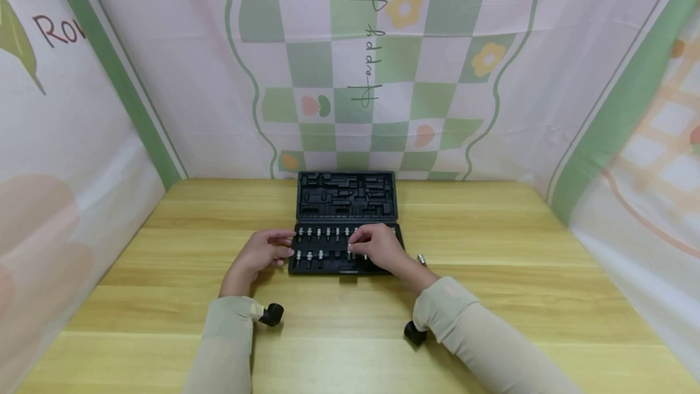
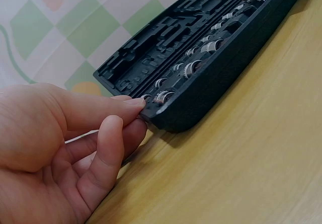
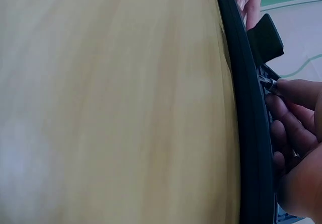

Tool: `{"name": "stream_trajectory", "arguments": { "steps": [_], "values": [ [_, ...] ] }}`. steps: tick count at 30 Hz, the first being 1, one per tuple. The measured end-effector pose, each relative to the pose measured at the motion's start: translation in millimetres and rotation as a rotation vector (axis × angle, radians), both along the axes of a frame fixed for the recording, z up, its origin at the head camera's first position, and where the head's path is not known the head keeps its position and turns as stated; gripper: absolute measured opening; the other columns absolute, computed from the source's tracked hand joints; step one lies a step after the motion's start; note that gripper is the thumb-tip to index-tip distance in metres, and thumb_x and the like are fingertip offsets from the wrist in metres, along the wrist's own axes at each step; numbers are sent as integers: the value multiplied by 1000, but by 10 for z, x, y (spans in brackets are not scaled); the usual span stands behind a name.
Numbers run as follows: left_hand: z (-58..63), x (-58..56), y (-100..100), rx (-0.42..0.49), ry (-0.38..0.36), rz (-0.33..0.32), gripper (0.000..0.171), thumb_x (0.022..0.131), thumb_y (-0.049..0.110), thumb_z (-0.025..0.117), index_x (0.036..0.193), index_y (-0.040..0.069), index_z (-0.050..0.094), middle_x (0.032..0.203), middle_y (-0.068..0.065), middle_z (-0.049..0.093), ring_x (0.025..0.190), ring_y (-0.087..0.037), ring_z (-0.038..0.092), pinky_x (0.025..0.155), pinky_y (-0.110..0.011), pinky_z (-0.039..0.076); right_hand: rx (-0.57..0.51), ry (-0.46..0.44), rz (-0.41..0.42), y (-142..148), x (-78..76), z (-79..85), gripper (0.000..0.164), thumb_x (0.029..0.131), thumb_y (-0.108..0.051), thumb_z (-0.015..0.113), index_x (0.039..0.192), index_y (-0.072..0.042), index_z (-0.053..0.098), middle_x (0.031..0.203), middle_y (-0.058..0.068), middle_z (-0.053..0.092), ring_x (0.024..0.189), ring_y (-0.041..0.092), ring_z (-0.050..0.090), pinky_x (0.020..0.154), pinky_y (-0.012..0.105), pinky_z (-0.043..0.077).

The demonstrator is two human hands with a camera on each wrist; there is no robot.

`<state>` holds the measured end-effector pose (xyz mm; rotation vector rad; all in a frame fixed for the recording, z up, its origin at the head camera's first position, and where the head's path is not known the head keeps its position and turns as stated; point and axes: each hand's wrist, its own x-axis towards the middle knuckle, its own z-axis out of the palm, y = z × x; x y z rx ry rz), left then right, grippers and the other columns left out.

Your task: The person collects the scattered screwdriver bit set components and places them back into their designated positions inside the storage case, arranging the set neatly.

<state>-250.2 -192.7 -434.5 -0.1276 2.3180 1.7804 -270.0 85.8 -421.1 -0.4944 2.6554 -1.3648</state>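
Observation:
A black socket case lies open on the table, its bit sockets standing in two rows. My left hand is at the case's left end; in the left wrist view its thumb and a finger pinch the case's near corner. With thumb and fingertips, my right hand pinches a silver bit socket over the front row, right of a gap in that row. The right hand covers part of both rows behind it.
Another bit socket lies loose on the wooden table, right of the case. The raised lid, with moulded recesses, stands at the back near a patterned cloth. Cloth also hangs on both sides.

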Motion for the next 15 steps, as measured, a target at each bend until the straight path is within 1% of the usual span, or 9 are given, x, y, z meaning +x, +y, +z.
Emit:
{"name": "stream_trajectory", "arguments": {
  "steps": [11, 15],
  "values": [
    [-9, -15, -2, 1, 0, -1, 43, 88, -1, 68, 130, 7, 62, 121, -14, 60, 85, -19, 64, 67, -31, 54, 29, 2, 14, -97, 28, 1, 4, 83, -10, 77, 84, -13, 74, 77, -5, 67, 71, 12, 61, 63, 31, 51],
    [-2, -13, -10, 6, -1, 0, 44, 88, -2, 68, 131, 7, 62, 122, -15, 60, 85, -20, 64, 66, -31, 54, 41, 5, 15, -112, 18, -16, 4, 83, -10, 77, 84, -12, 74, 77, -5, 66, 71, 12, 60, 63, 30, 50]
  ]
}}
